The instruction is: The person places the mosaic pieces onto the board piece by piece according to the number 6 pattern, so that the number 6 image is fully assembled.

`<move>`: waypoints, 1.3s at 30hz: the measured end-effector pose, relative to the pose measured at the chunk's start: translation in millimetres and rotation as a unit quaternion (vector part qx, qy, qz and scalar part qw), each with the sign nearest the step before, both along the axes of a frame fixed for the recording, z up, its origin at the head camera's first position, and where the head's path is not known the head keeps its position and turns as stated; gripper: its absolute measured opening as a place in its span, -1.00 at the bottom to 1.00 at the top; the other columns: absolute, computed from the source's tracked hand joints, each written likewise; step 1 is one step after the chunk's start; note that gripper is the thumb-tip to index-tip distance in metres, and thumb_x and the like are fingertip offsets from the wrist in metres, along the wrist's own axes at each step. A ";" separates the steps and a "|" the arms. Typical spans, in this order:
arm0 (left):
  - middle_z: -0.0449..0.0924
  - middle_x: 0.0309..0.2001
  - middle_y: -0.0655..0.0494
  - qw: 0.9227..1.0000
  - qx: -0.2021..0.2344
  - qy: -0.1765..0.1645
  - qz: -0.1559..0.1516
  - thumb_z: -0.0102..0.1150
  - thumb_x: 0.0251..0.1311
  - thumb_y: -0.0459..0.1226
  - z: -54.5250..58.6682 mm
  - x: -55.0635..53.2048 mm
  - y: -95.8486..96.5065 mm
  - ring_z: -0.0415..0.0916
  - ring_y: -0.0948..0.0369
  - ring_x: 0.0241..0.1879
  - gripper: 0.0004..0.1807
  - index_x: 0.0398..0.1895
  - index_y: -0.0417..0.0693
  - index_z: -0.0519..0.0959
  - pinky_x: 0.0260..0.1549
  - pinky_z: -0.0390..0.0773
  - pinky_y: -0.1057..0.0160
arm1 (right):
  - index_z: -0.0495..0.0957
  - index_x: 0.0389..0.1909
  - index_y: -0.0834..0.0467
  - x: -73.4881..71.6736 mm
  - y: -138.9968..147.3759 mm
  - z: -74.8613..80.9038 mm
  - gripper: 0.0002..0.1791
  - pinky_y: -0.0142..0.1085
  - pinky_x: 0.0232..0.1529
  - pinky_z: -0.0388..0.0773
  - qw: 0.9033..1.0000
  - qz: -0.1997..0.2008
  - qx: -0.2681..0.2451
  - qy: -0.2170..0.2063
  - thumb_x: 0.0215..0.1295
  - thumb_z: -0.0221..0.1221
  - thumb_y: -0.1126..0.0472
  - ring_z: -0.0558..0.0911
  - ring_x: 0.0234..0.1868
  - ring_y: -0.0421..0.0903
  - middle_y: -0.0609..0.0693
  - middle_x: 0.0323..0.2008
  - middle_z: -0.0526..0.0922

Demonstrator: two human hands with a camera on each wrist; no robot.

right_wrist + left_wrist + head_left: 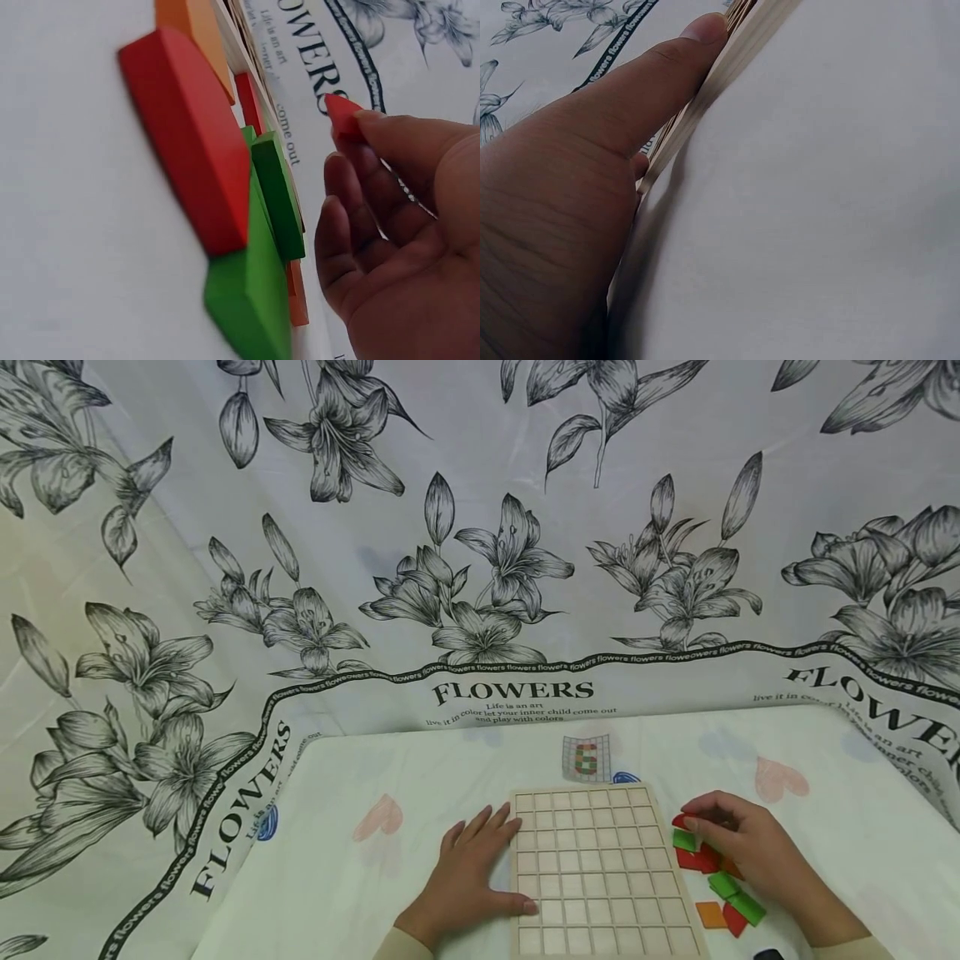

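My left hand (468, 881) rests at the left edge of a wooden grid board (596, 884), fingers spread and the thumb on its rim. The left wrist view shows that thumb (667, 82) lying along the board's side. My right hand (757, 843) pinches a small red tile (343, 118) between thumb and fingers, at the board's upper right. Beneath and beside this hand lie loose red, green and orange tiles, among them a green tile (684, 839), an orange tile (711, 915) and a red tile with a curved side (187, 142). The board's visible squares hold no tiles.
A small pattern card (587, 758) with a red and green figure on a grid lies behind the board. The white cloth (315, 877) has printed hearts. A flower-print curtain (480, 568) stands behind and to the left. A dark object (768, 954) shows at the bottom edge.
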State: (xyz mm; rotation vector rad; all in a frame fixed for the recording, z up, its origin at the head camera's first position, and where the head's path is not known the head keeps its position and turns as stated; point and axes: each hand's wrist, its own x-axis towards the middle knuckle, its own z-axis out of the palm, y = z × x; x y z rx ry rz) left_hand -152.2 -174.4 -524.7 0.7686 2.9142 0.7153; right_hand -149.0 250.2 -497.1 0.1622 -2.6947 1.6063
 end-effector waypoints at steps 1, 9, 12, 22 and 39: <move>0.05 0.73 0.28 1.000 0.000 -0.001 0.001 0.26 -0.03 0.65 0.3 0.2 -0.1 -0.08 0.07 0.70 0.28 0.73 0.26 0.29 0.51 -0.05 -0.37 | 0.72 0.04 0.18 -0.5 -0.6 1.1 -0.80 -0.31 -0.20 0.64 1.000 0.002 -0.008 0.001 0.52 0.39 0.19 0.67 -0.20 -0.05 -0.03 -0.12 0.81; 0.03 0.73 0.29 1.000 0.002 -0.011 0.005 0.27 -0.03 0.64 2.5 0.4 0.0 -0.10 0.09 0.71 0.28 0.73 0.26 0.29 0.52 -0.08 -0.36 | 0.72 0.06 0.23 0.1 -7.3 10.3 -0.81 -0.33 -0.16 0.68 0.999 0.024 -0.033 0.036 0.53 0.36 0.28 0.73 -0.16 -0.03 0.01 -0.12 0.82; 0.03 0.73 0.29 1.000 0.002 -0.009 0.005 0.27 -0.02 0.64 2.4 0.4 -0.2 -0.09 0.08 0.71 0.28 0.73 0.26 0.29 0.51 -0.08 -0.37 | 0.73 0.09 0.23 0.4 -11.4 16.4 -0.79 -0.32 -0.14 0.70 0.999 0.028 -0.024 0.038 0.53 0.36 0.28 0.74 -0.13 -0.05 0.00 -0.09 0.81; 0.07 0.73 0.26 1.000 0.007 -0.005 0.001 0.31 0.01 0.60 5.0 2.2 -0.6 -0.06 0.07 0.70 0.25 0.72 0.22 0.31 0.51 -0.04 -0.37 | 0.73 0.08 0.18 -6.8 -28.9 33.5 -0.82 -0.35 -0.08 0.68 0.997 0.053 -0.012 0.052 0.55 0.34 0.26 0.74 -0.08 -0.05 -0.09 -0.09 0.80; 0.05 0.73 0.30 1.000 0.000 -0.009 0.004 0.28 0.00 0.63 4.6 2.4 0.7 -0.08 0.10 0.70 0.26 0.72 0.25 0.30 0.52 -0.06 -0.33 | 0.74 0.01 0.12 -16.7 -62.9 48.2 -0.87 -0.30 -0.07 0.68 0.994 0.090 -0.041 0.052 0.57 0.34 0.19 0.76 -0.09 -0.01 -0.11 -0.14 0.78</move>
